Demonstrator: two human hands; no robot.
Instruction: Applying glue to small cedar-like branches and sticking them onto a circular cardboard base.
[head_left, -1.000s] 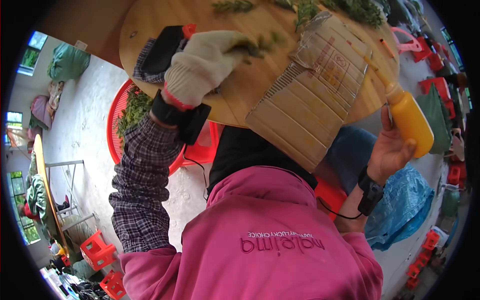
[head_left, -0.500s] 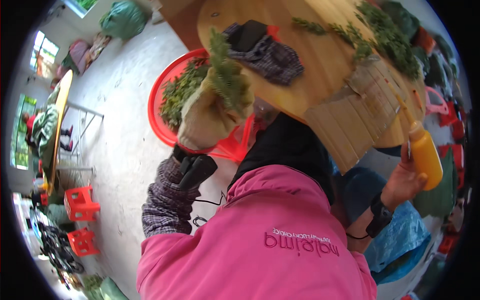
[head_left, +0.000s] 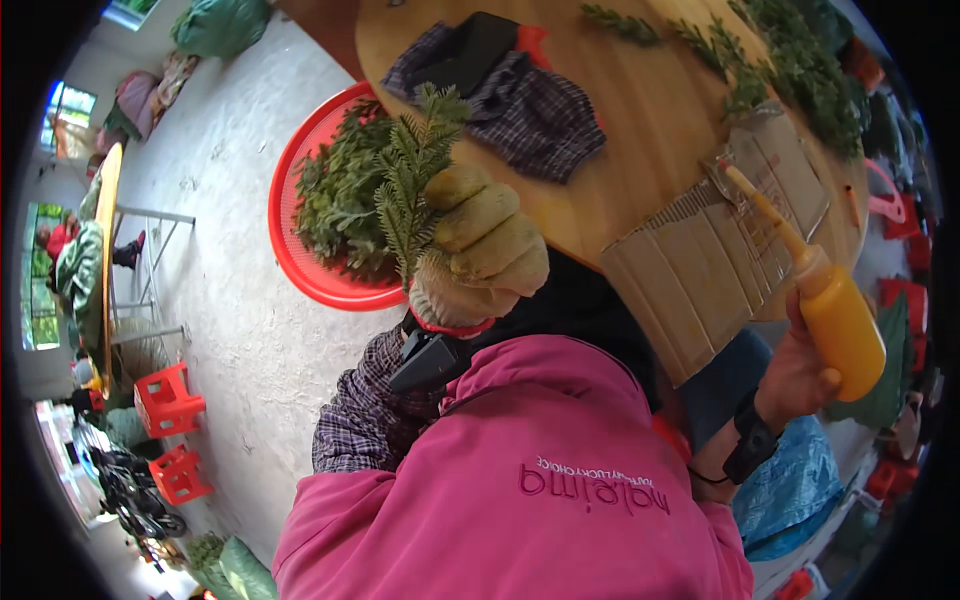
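A cream work glove covers my left hand [head_left: 480,250], its fingers curled round a green fir sprig [head_left: 408,190]. The sprig stands up from the fist, in front of a red plastic basket [head_left: 283,235] filled with similar green sprigs [head_left: 342,190]. Bare-skinned, my right hand [head_left: 800,365] grips a yellow squeeze bottle [head_left: 845,325]. Its long nozzle points up and left, over a flattened piece of cardboard [head_left: 690,270] on the wooden table [head_left: 640,120]. The glove hides the lower end of the sprig.
On the table lie a bunched checked cloth [head_left: 545,120] with a black item on it and loose green branches [head_left: 805,75] at the far right. Red stools [head_left: 168,402] stand at the left. A blue plastic sheet [head_left: 795,490] lies beside my right arm.
My left hand has turned and moved right and slightly down with the sprig, closer to my body. The squeeze bottle has shifted slightly down and left in my right hand.
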